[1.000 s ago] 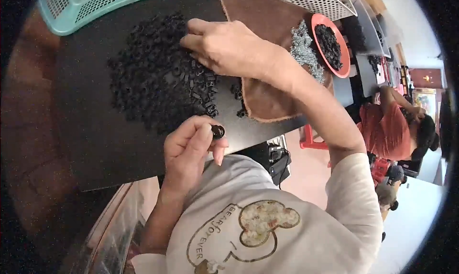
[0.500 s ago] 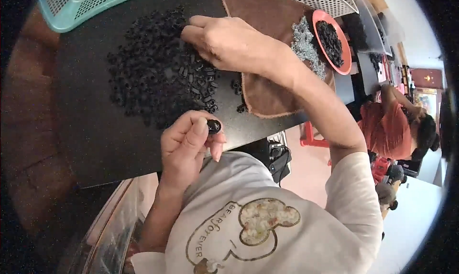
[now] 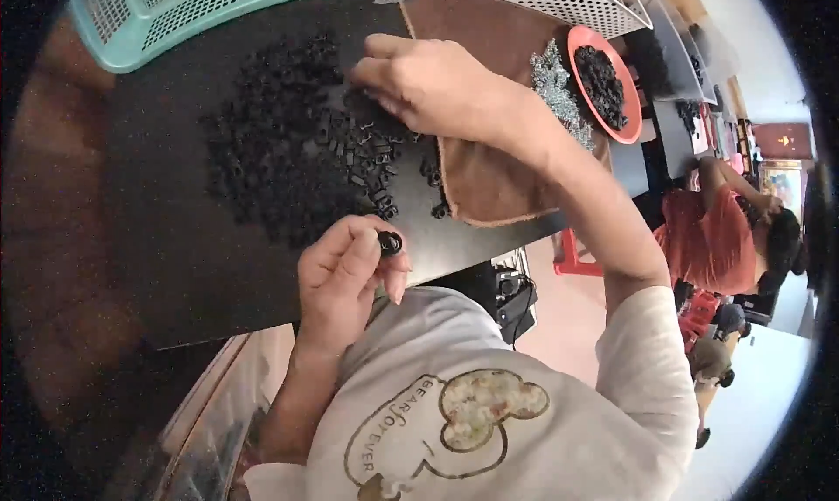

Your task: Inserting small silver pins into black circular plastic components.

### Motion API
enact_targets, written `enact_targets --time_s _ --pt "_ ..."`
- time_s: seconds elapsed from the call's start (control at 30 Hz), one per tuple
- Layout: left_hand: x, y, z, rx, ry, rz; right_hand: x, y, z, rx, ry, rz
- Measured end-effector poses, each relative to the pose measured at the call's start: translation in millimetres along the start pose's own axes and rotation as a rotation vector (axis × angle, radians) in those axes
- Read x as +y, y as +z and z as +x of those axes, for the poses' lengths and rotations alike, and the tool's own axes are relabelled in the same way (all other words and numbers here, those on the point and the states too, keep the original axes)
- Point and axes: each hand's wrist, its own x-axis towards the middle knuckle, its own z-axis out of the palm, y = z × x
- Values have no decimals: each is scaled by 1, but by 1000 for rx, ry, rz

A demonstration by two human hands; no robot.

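Low over the near edge of the table, my left hand (image 3: 336, 278) pinches a small glossy black rounded plastic piece (image 3: 390, 243) between thumb and forefinger. A wide heap of small black plastic parts (image 3: 271, 142) spreads over the dark table (image 3: 166, 265). Above the heap's right side, by the edge of a brown cloth (image 3: 489, 173), my right hand (image 3: 428, 86) has its fingers bent and drawn together. What those fingertips hold, if anything, is hidden against the dark parts.
On the cloth lies a pile of small silvery metal pieces (image 3: 552, 86), beside a red plate (image 3: 631, 125) of black parts. A green plastic basket (image 3: 131, 59) stands far left, a white perforated basket (image 3: 603, 16) far right. Another person (image 3: 712, 239) sits at right.
My right hand has shifted slightly right, toward the cloth. My left hand keeps the black piece in nearly the same place. The whole view has tilted a little.
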Motion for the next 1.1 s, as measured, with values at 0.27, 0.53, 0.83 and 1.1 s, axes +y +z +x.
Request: enact_targets --time_s 0.27,0.53,0.83,1.1 --pt "1 1 -1 -14 -17 -46 -10 6 8 -14 -60 -30" --pt "1 1 -1 -22 -2 -20 -10 8 6 65 -3 68" --pt "1 1 1 23 54 -25 -44 -28 -29 207 54 658" --pt "1 8 0 106 52 17 -66 -30 -63 127 105 977"
